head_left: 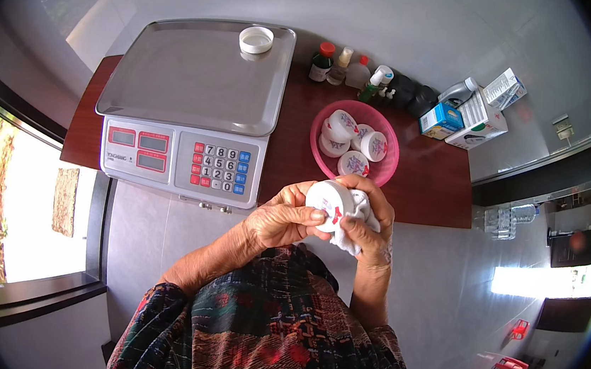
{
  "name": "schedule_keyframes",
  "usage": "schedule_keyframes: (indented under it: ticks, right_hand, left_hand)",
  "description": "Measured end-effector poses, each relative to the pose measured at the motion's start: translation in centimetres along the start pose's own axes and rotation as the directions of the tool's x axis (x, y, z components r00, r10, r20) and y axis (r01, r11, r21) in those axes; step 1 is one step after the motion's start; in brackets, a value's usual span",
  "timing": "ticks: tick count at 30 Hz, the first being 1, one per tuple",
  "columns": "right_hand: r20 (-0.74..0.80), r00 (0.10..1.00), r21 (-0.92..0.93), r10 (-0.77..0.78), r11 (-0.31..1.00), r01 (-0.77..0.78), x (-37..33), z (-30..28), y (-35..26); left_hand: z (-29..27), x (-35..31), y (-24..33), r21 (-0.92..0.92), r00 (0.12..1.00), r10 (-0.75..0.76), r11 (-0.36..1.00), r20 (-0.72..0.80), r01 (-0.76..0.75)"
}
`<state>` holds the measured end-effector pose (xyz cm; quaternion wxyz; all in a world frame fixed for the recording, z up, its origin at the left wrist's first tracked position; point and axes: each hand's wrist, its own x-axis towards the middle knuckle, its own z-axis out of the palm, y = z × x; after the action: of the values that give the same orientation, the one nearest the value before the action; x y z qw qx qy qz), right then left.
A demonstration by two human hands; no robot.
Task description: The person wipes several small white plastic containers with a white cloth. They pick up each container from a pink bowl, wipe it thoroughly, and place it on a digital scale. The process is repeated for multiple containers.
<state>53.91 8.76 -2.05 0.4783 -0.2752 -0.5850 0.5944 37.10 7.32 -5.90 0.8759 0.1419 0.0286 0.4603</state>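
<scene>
Close to my body, just past the table's near edge, I hold a round white plastic jar [324, 196] with red and purple print on its lid. My left hand [287, 216] grips it from the left side, thumb across the printed face. Against the jar's right side my right hand [371, 224] clasps a crumpled white cloth [354, 226]. Beyond my hands stands a pink plastic basin [321, 157] with several similar white jars [354, 164] in it. A white screw lid or shallow cap [256, 40] rests on the steel pan of a digital scale [192, 78].
The scale fills the left of the dark red table [436, 198]. Along the wall stand several bottles, one a dark bottle with a red cap [322, 62]. To the right are a blue carton [441, 120], a white box [478, 124] and a grey jug [458, 92].
</scene>
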Motion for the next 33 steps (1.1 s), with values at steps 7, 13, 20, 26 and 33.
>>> schedule_keyframes:
  ticks: [7,13,20,26,33]
  right_hand:
    - [0.016,0.978,-0.116,0.206,0.972,-0.202,2.6,-0.7,-0.8]
    - [-0.137,0.987,-0.524,-0.078,0.852,-0.005,2.7,0.6,0.4]
    - [-0.304,0.952,-0.329,-0.033,0.941,-0.073,0.5,1.1,0.9]
    - [-0.174,0.979,-0.33,0.109,0.93,-0.162,1.6,-1.2,-0.8]
    - [-0.122,0.919,-0.851,-0.375,0.516,0.098,3.4,1.4,1.9]
  left_hand:
    - [-0.6,0.1,-0.3,0.203,0.988,0.097,0.977,-0.12,-0.072]
    - [-0.6,0.8,-0.5,0.284,0.929,0.301,0.93,-0.214,-0.235]
    - [-0.3,0.9,0.4,0.294,0.954,0.227,0.942,-0.195,-0.164]
    - [-0.5,1.0,2.4,0.434,0.976,0.053,0.9,-0.211,0.045]
    - [-0.9,1.7,1.4,0.21,0.954,0.218,0.962,-0.207,-0.175]
